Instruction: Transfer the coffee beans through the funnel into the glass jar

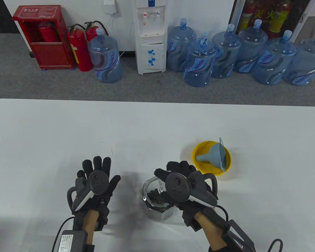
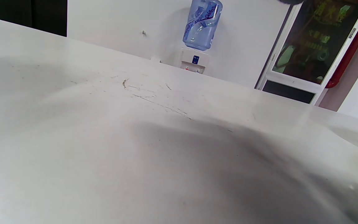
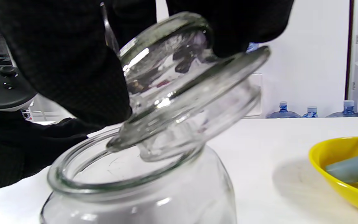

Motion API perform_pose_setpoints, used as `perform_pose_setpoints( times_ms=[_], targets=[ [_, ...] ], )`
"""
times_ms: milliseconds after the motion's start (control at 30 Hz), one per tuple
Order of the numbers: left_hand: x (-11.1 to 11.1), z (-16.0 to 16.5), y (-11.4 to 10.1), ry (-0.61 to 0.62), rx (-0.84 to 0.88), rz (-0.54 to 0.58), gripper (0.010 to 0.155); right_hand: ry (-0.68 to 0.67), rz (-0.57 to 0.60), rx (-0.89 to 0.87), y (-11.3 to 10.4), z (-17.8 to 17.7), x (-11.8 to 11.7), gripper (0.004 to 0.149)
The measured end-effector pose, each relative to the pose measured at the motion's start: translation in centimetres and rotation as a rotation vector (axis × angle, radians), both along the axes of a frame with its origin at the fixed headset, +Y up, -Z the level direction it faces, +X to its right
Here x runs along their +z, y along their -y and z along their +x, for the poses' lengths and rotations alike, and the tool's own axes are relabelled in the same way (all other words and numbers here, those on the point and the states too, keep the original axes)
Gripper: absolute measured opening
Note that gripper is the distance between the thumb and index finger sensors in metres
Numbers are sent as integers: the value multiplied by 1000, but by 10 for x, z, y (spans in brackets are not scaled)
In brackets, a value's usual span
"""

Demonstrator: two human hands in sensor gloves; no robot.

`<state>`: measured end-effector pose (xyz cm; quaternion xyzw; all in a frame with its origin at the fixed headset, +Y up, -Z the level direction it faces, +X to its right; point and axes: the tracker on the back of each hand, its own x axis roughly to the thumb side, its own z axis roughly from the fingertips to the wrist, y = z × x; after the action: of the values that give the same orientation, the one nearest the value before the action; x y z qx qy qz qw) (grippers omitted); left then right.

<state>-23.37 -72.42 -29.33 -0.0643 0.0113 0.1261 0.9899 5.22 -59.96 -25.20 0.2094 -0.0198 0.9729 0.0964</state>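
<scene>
A wide white table fills the near half of the room, with grey carpet, blue water bottles and red fire extinguishers ranged along the back wall. Nearest the person, the clear faceted glass jar stands on the table, dark coffee beans lying in its bottom. The right hand grips the round glass lid by its knob and holds it tilted, one edge dipping into the jar's mouth. Whether the lid is being set on or taken off cannot be told. The left hand lies spread flat on the table beside the jar, fingers extended, holding nothing, probably resting clear of the work. Farther back and to the right, the grey-blue plastic funnel lies on its side in the yellow round bowl, apparently parked there where it can't roll away.
</scene>
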Motion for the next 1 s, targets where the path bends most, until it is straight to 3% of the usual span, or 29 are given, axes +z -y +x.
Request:
perform_pose_setpoints(
  times_ms=[333, 1000],
  targets=[
    [0, 0, 0, -1, -4, -8, 73, -86, -28, -1, 5, -16, 5, 69],
    [0, 1, 0, 0, -2, -13, 73, -79, -75, -118, 17, -8, 0, 71]
  ],
)
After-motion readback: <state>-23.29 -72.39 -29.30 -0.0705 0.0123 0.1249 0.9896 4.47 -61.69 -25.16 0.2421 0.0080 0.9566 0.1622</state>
